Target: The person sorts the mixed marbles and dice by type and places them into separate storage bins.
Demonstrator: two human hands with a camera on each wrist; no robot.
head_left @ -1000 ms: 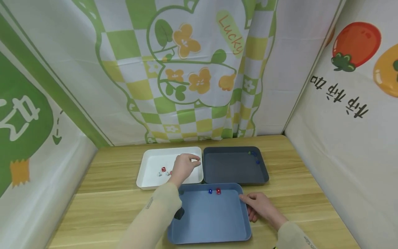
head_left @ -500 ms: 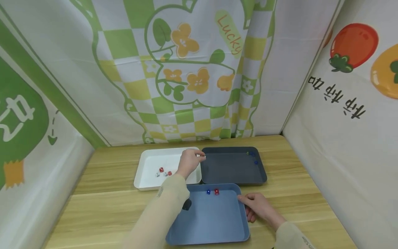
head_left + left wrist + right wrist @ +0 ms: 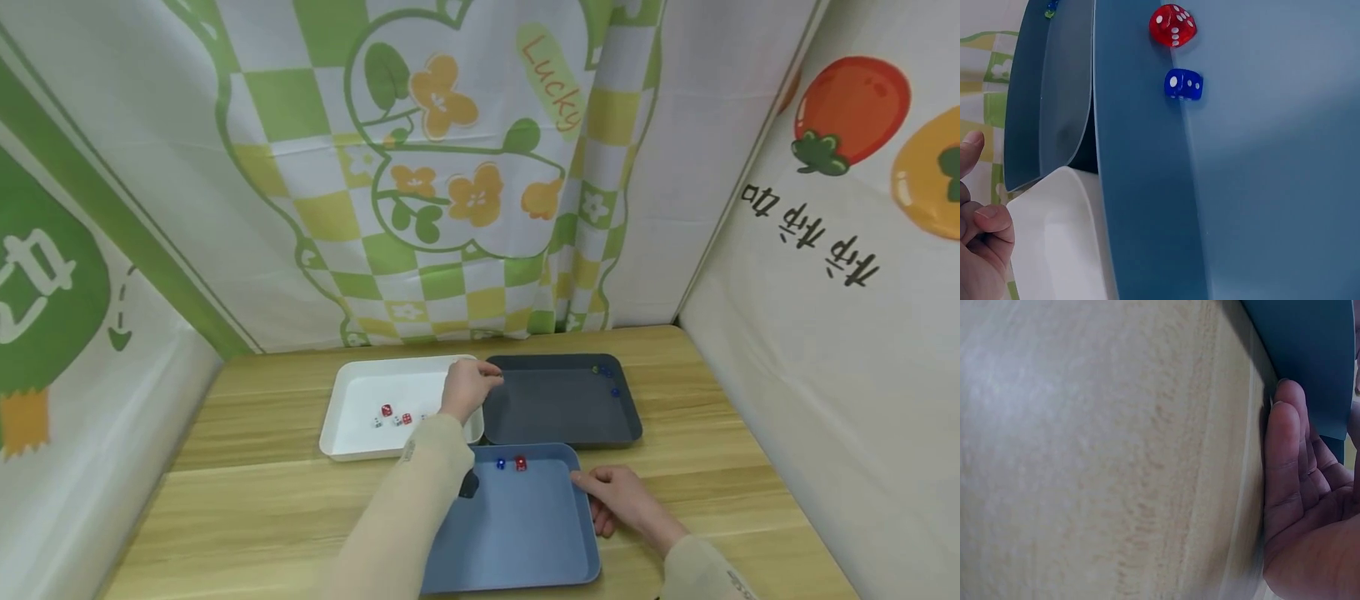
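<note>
Right hand [image 3: 618,496] gripping blue rectangular plastic tray [image 3: 517,533], lower centre; left hand [image 3: 467,387] hovering mid-frame, can't tell fingers' hold.

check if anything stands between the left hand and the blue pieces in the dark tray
Nothing visible: from the left hand, only bare floor of the dark tray shows before the blue pieces near its far right corner.
</note>
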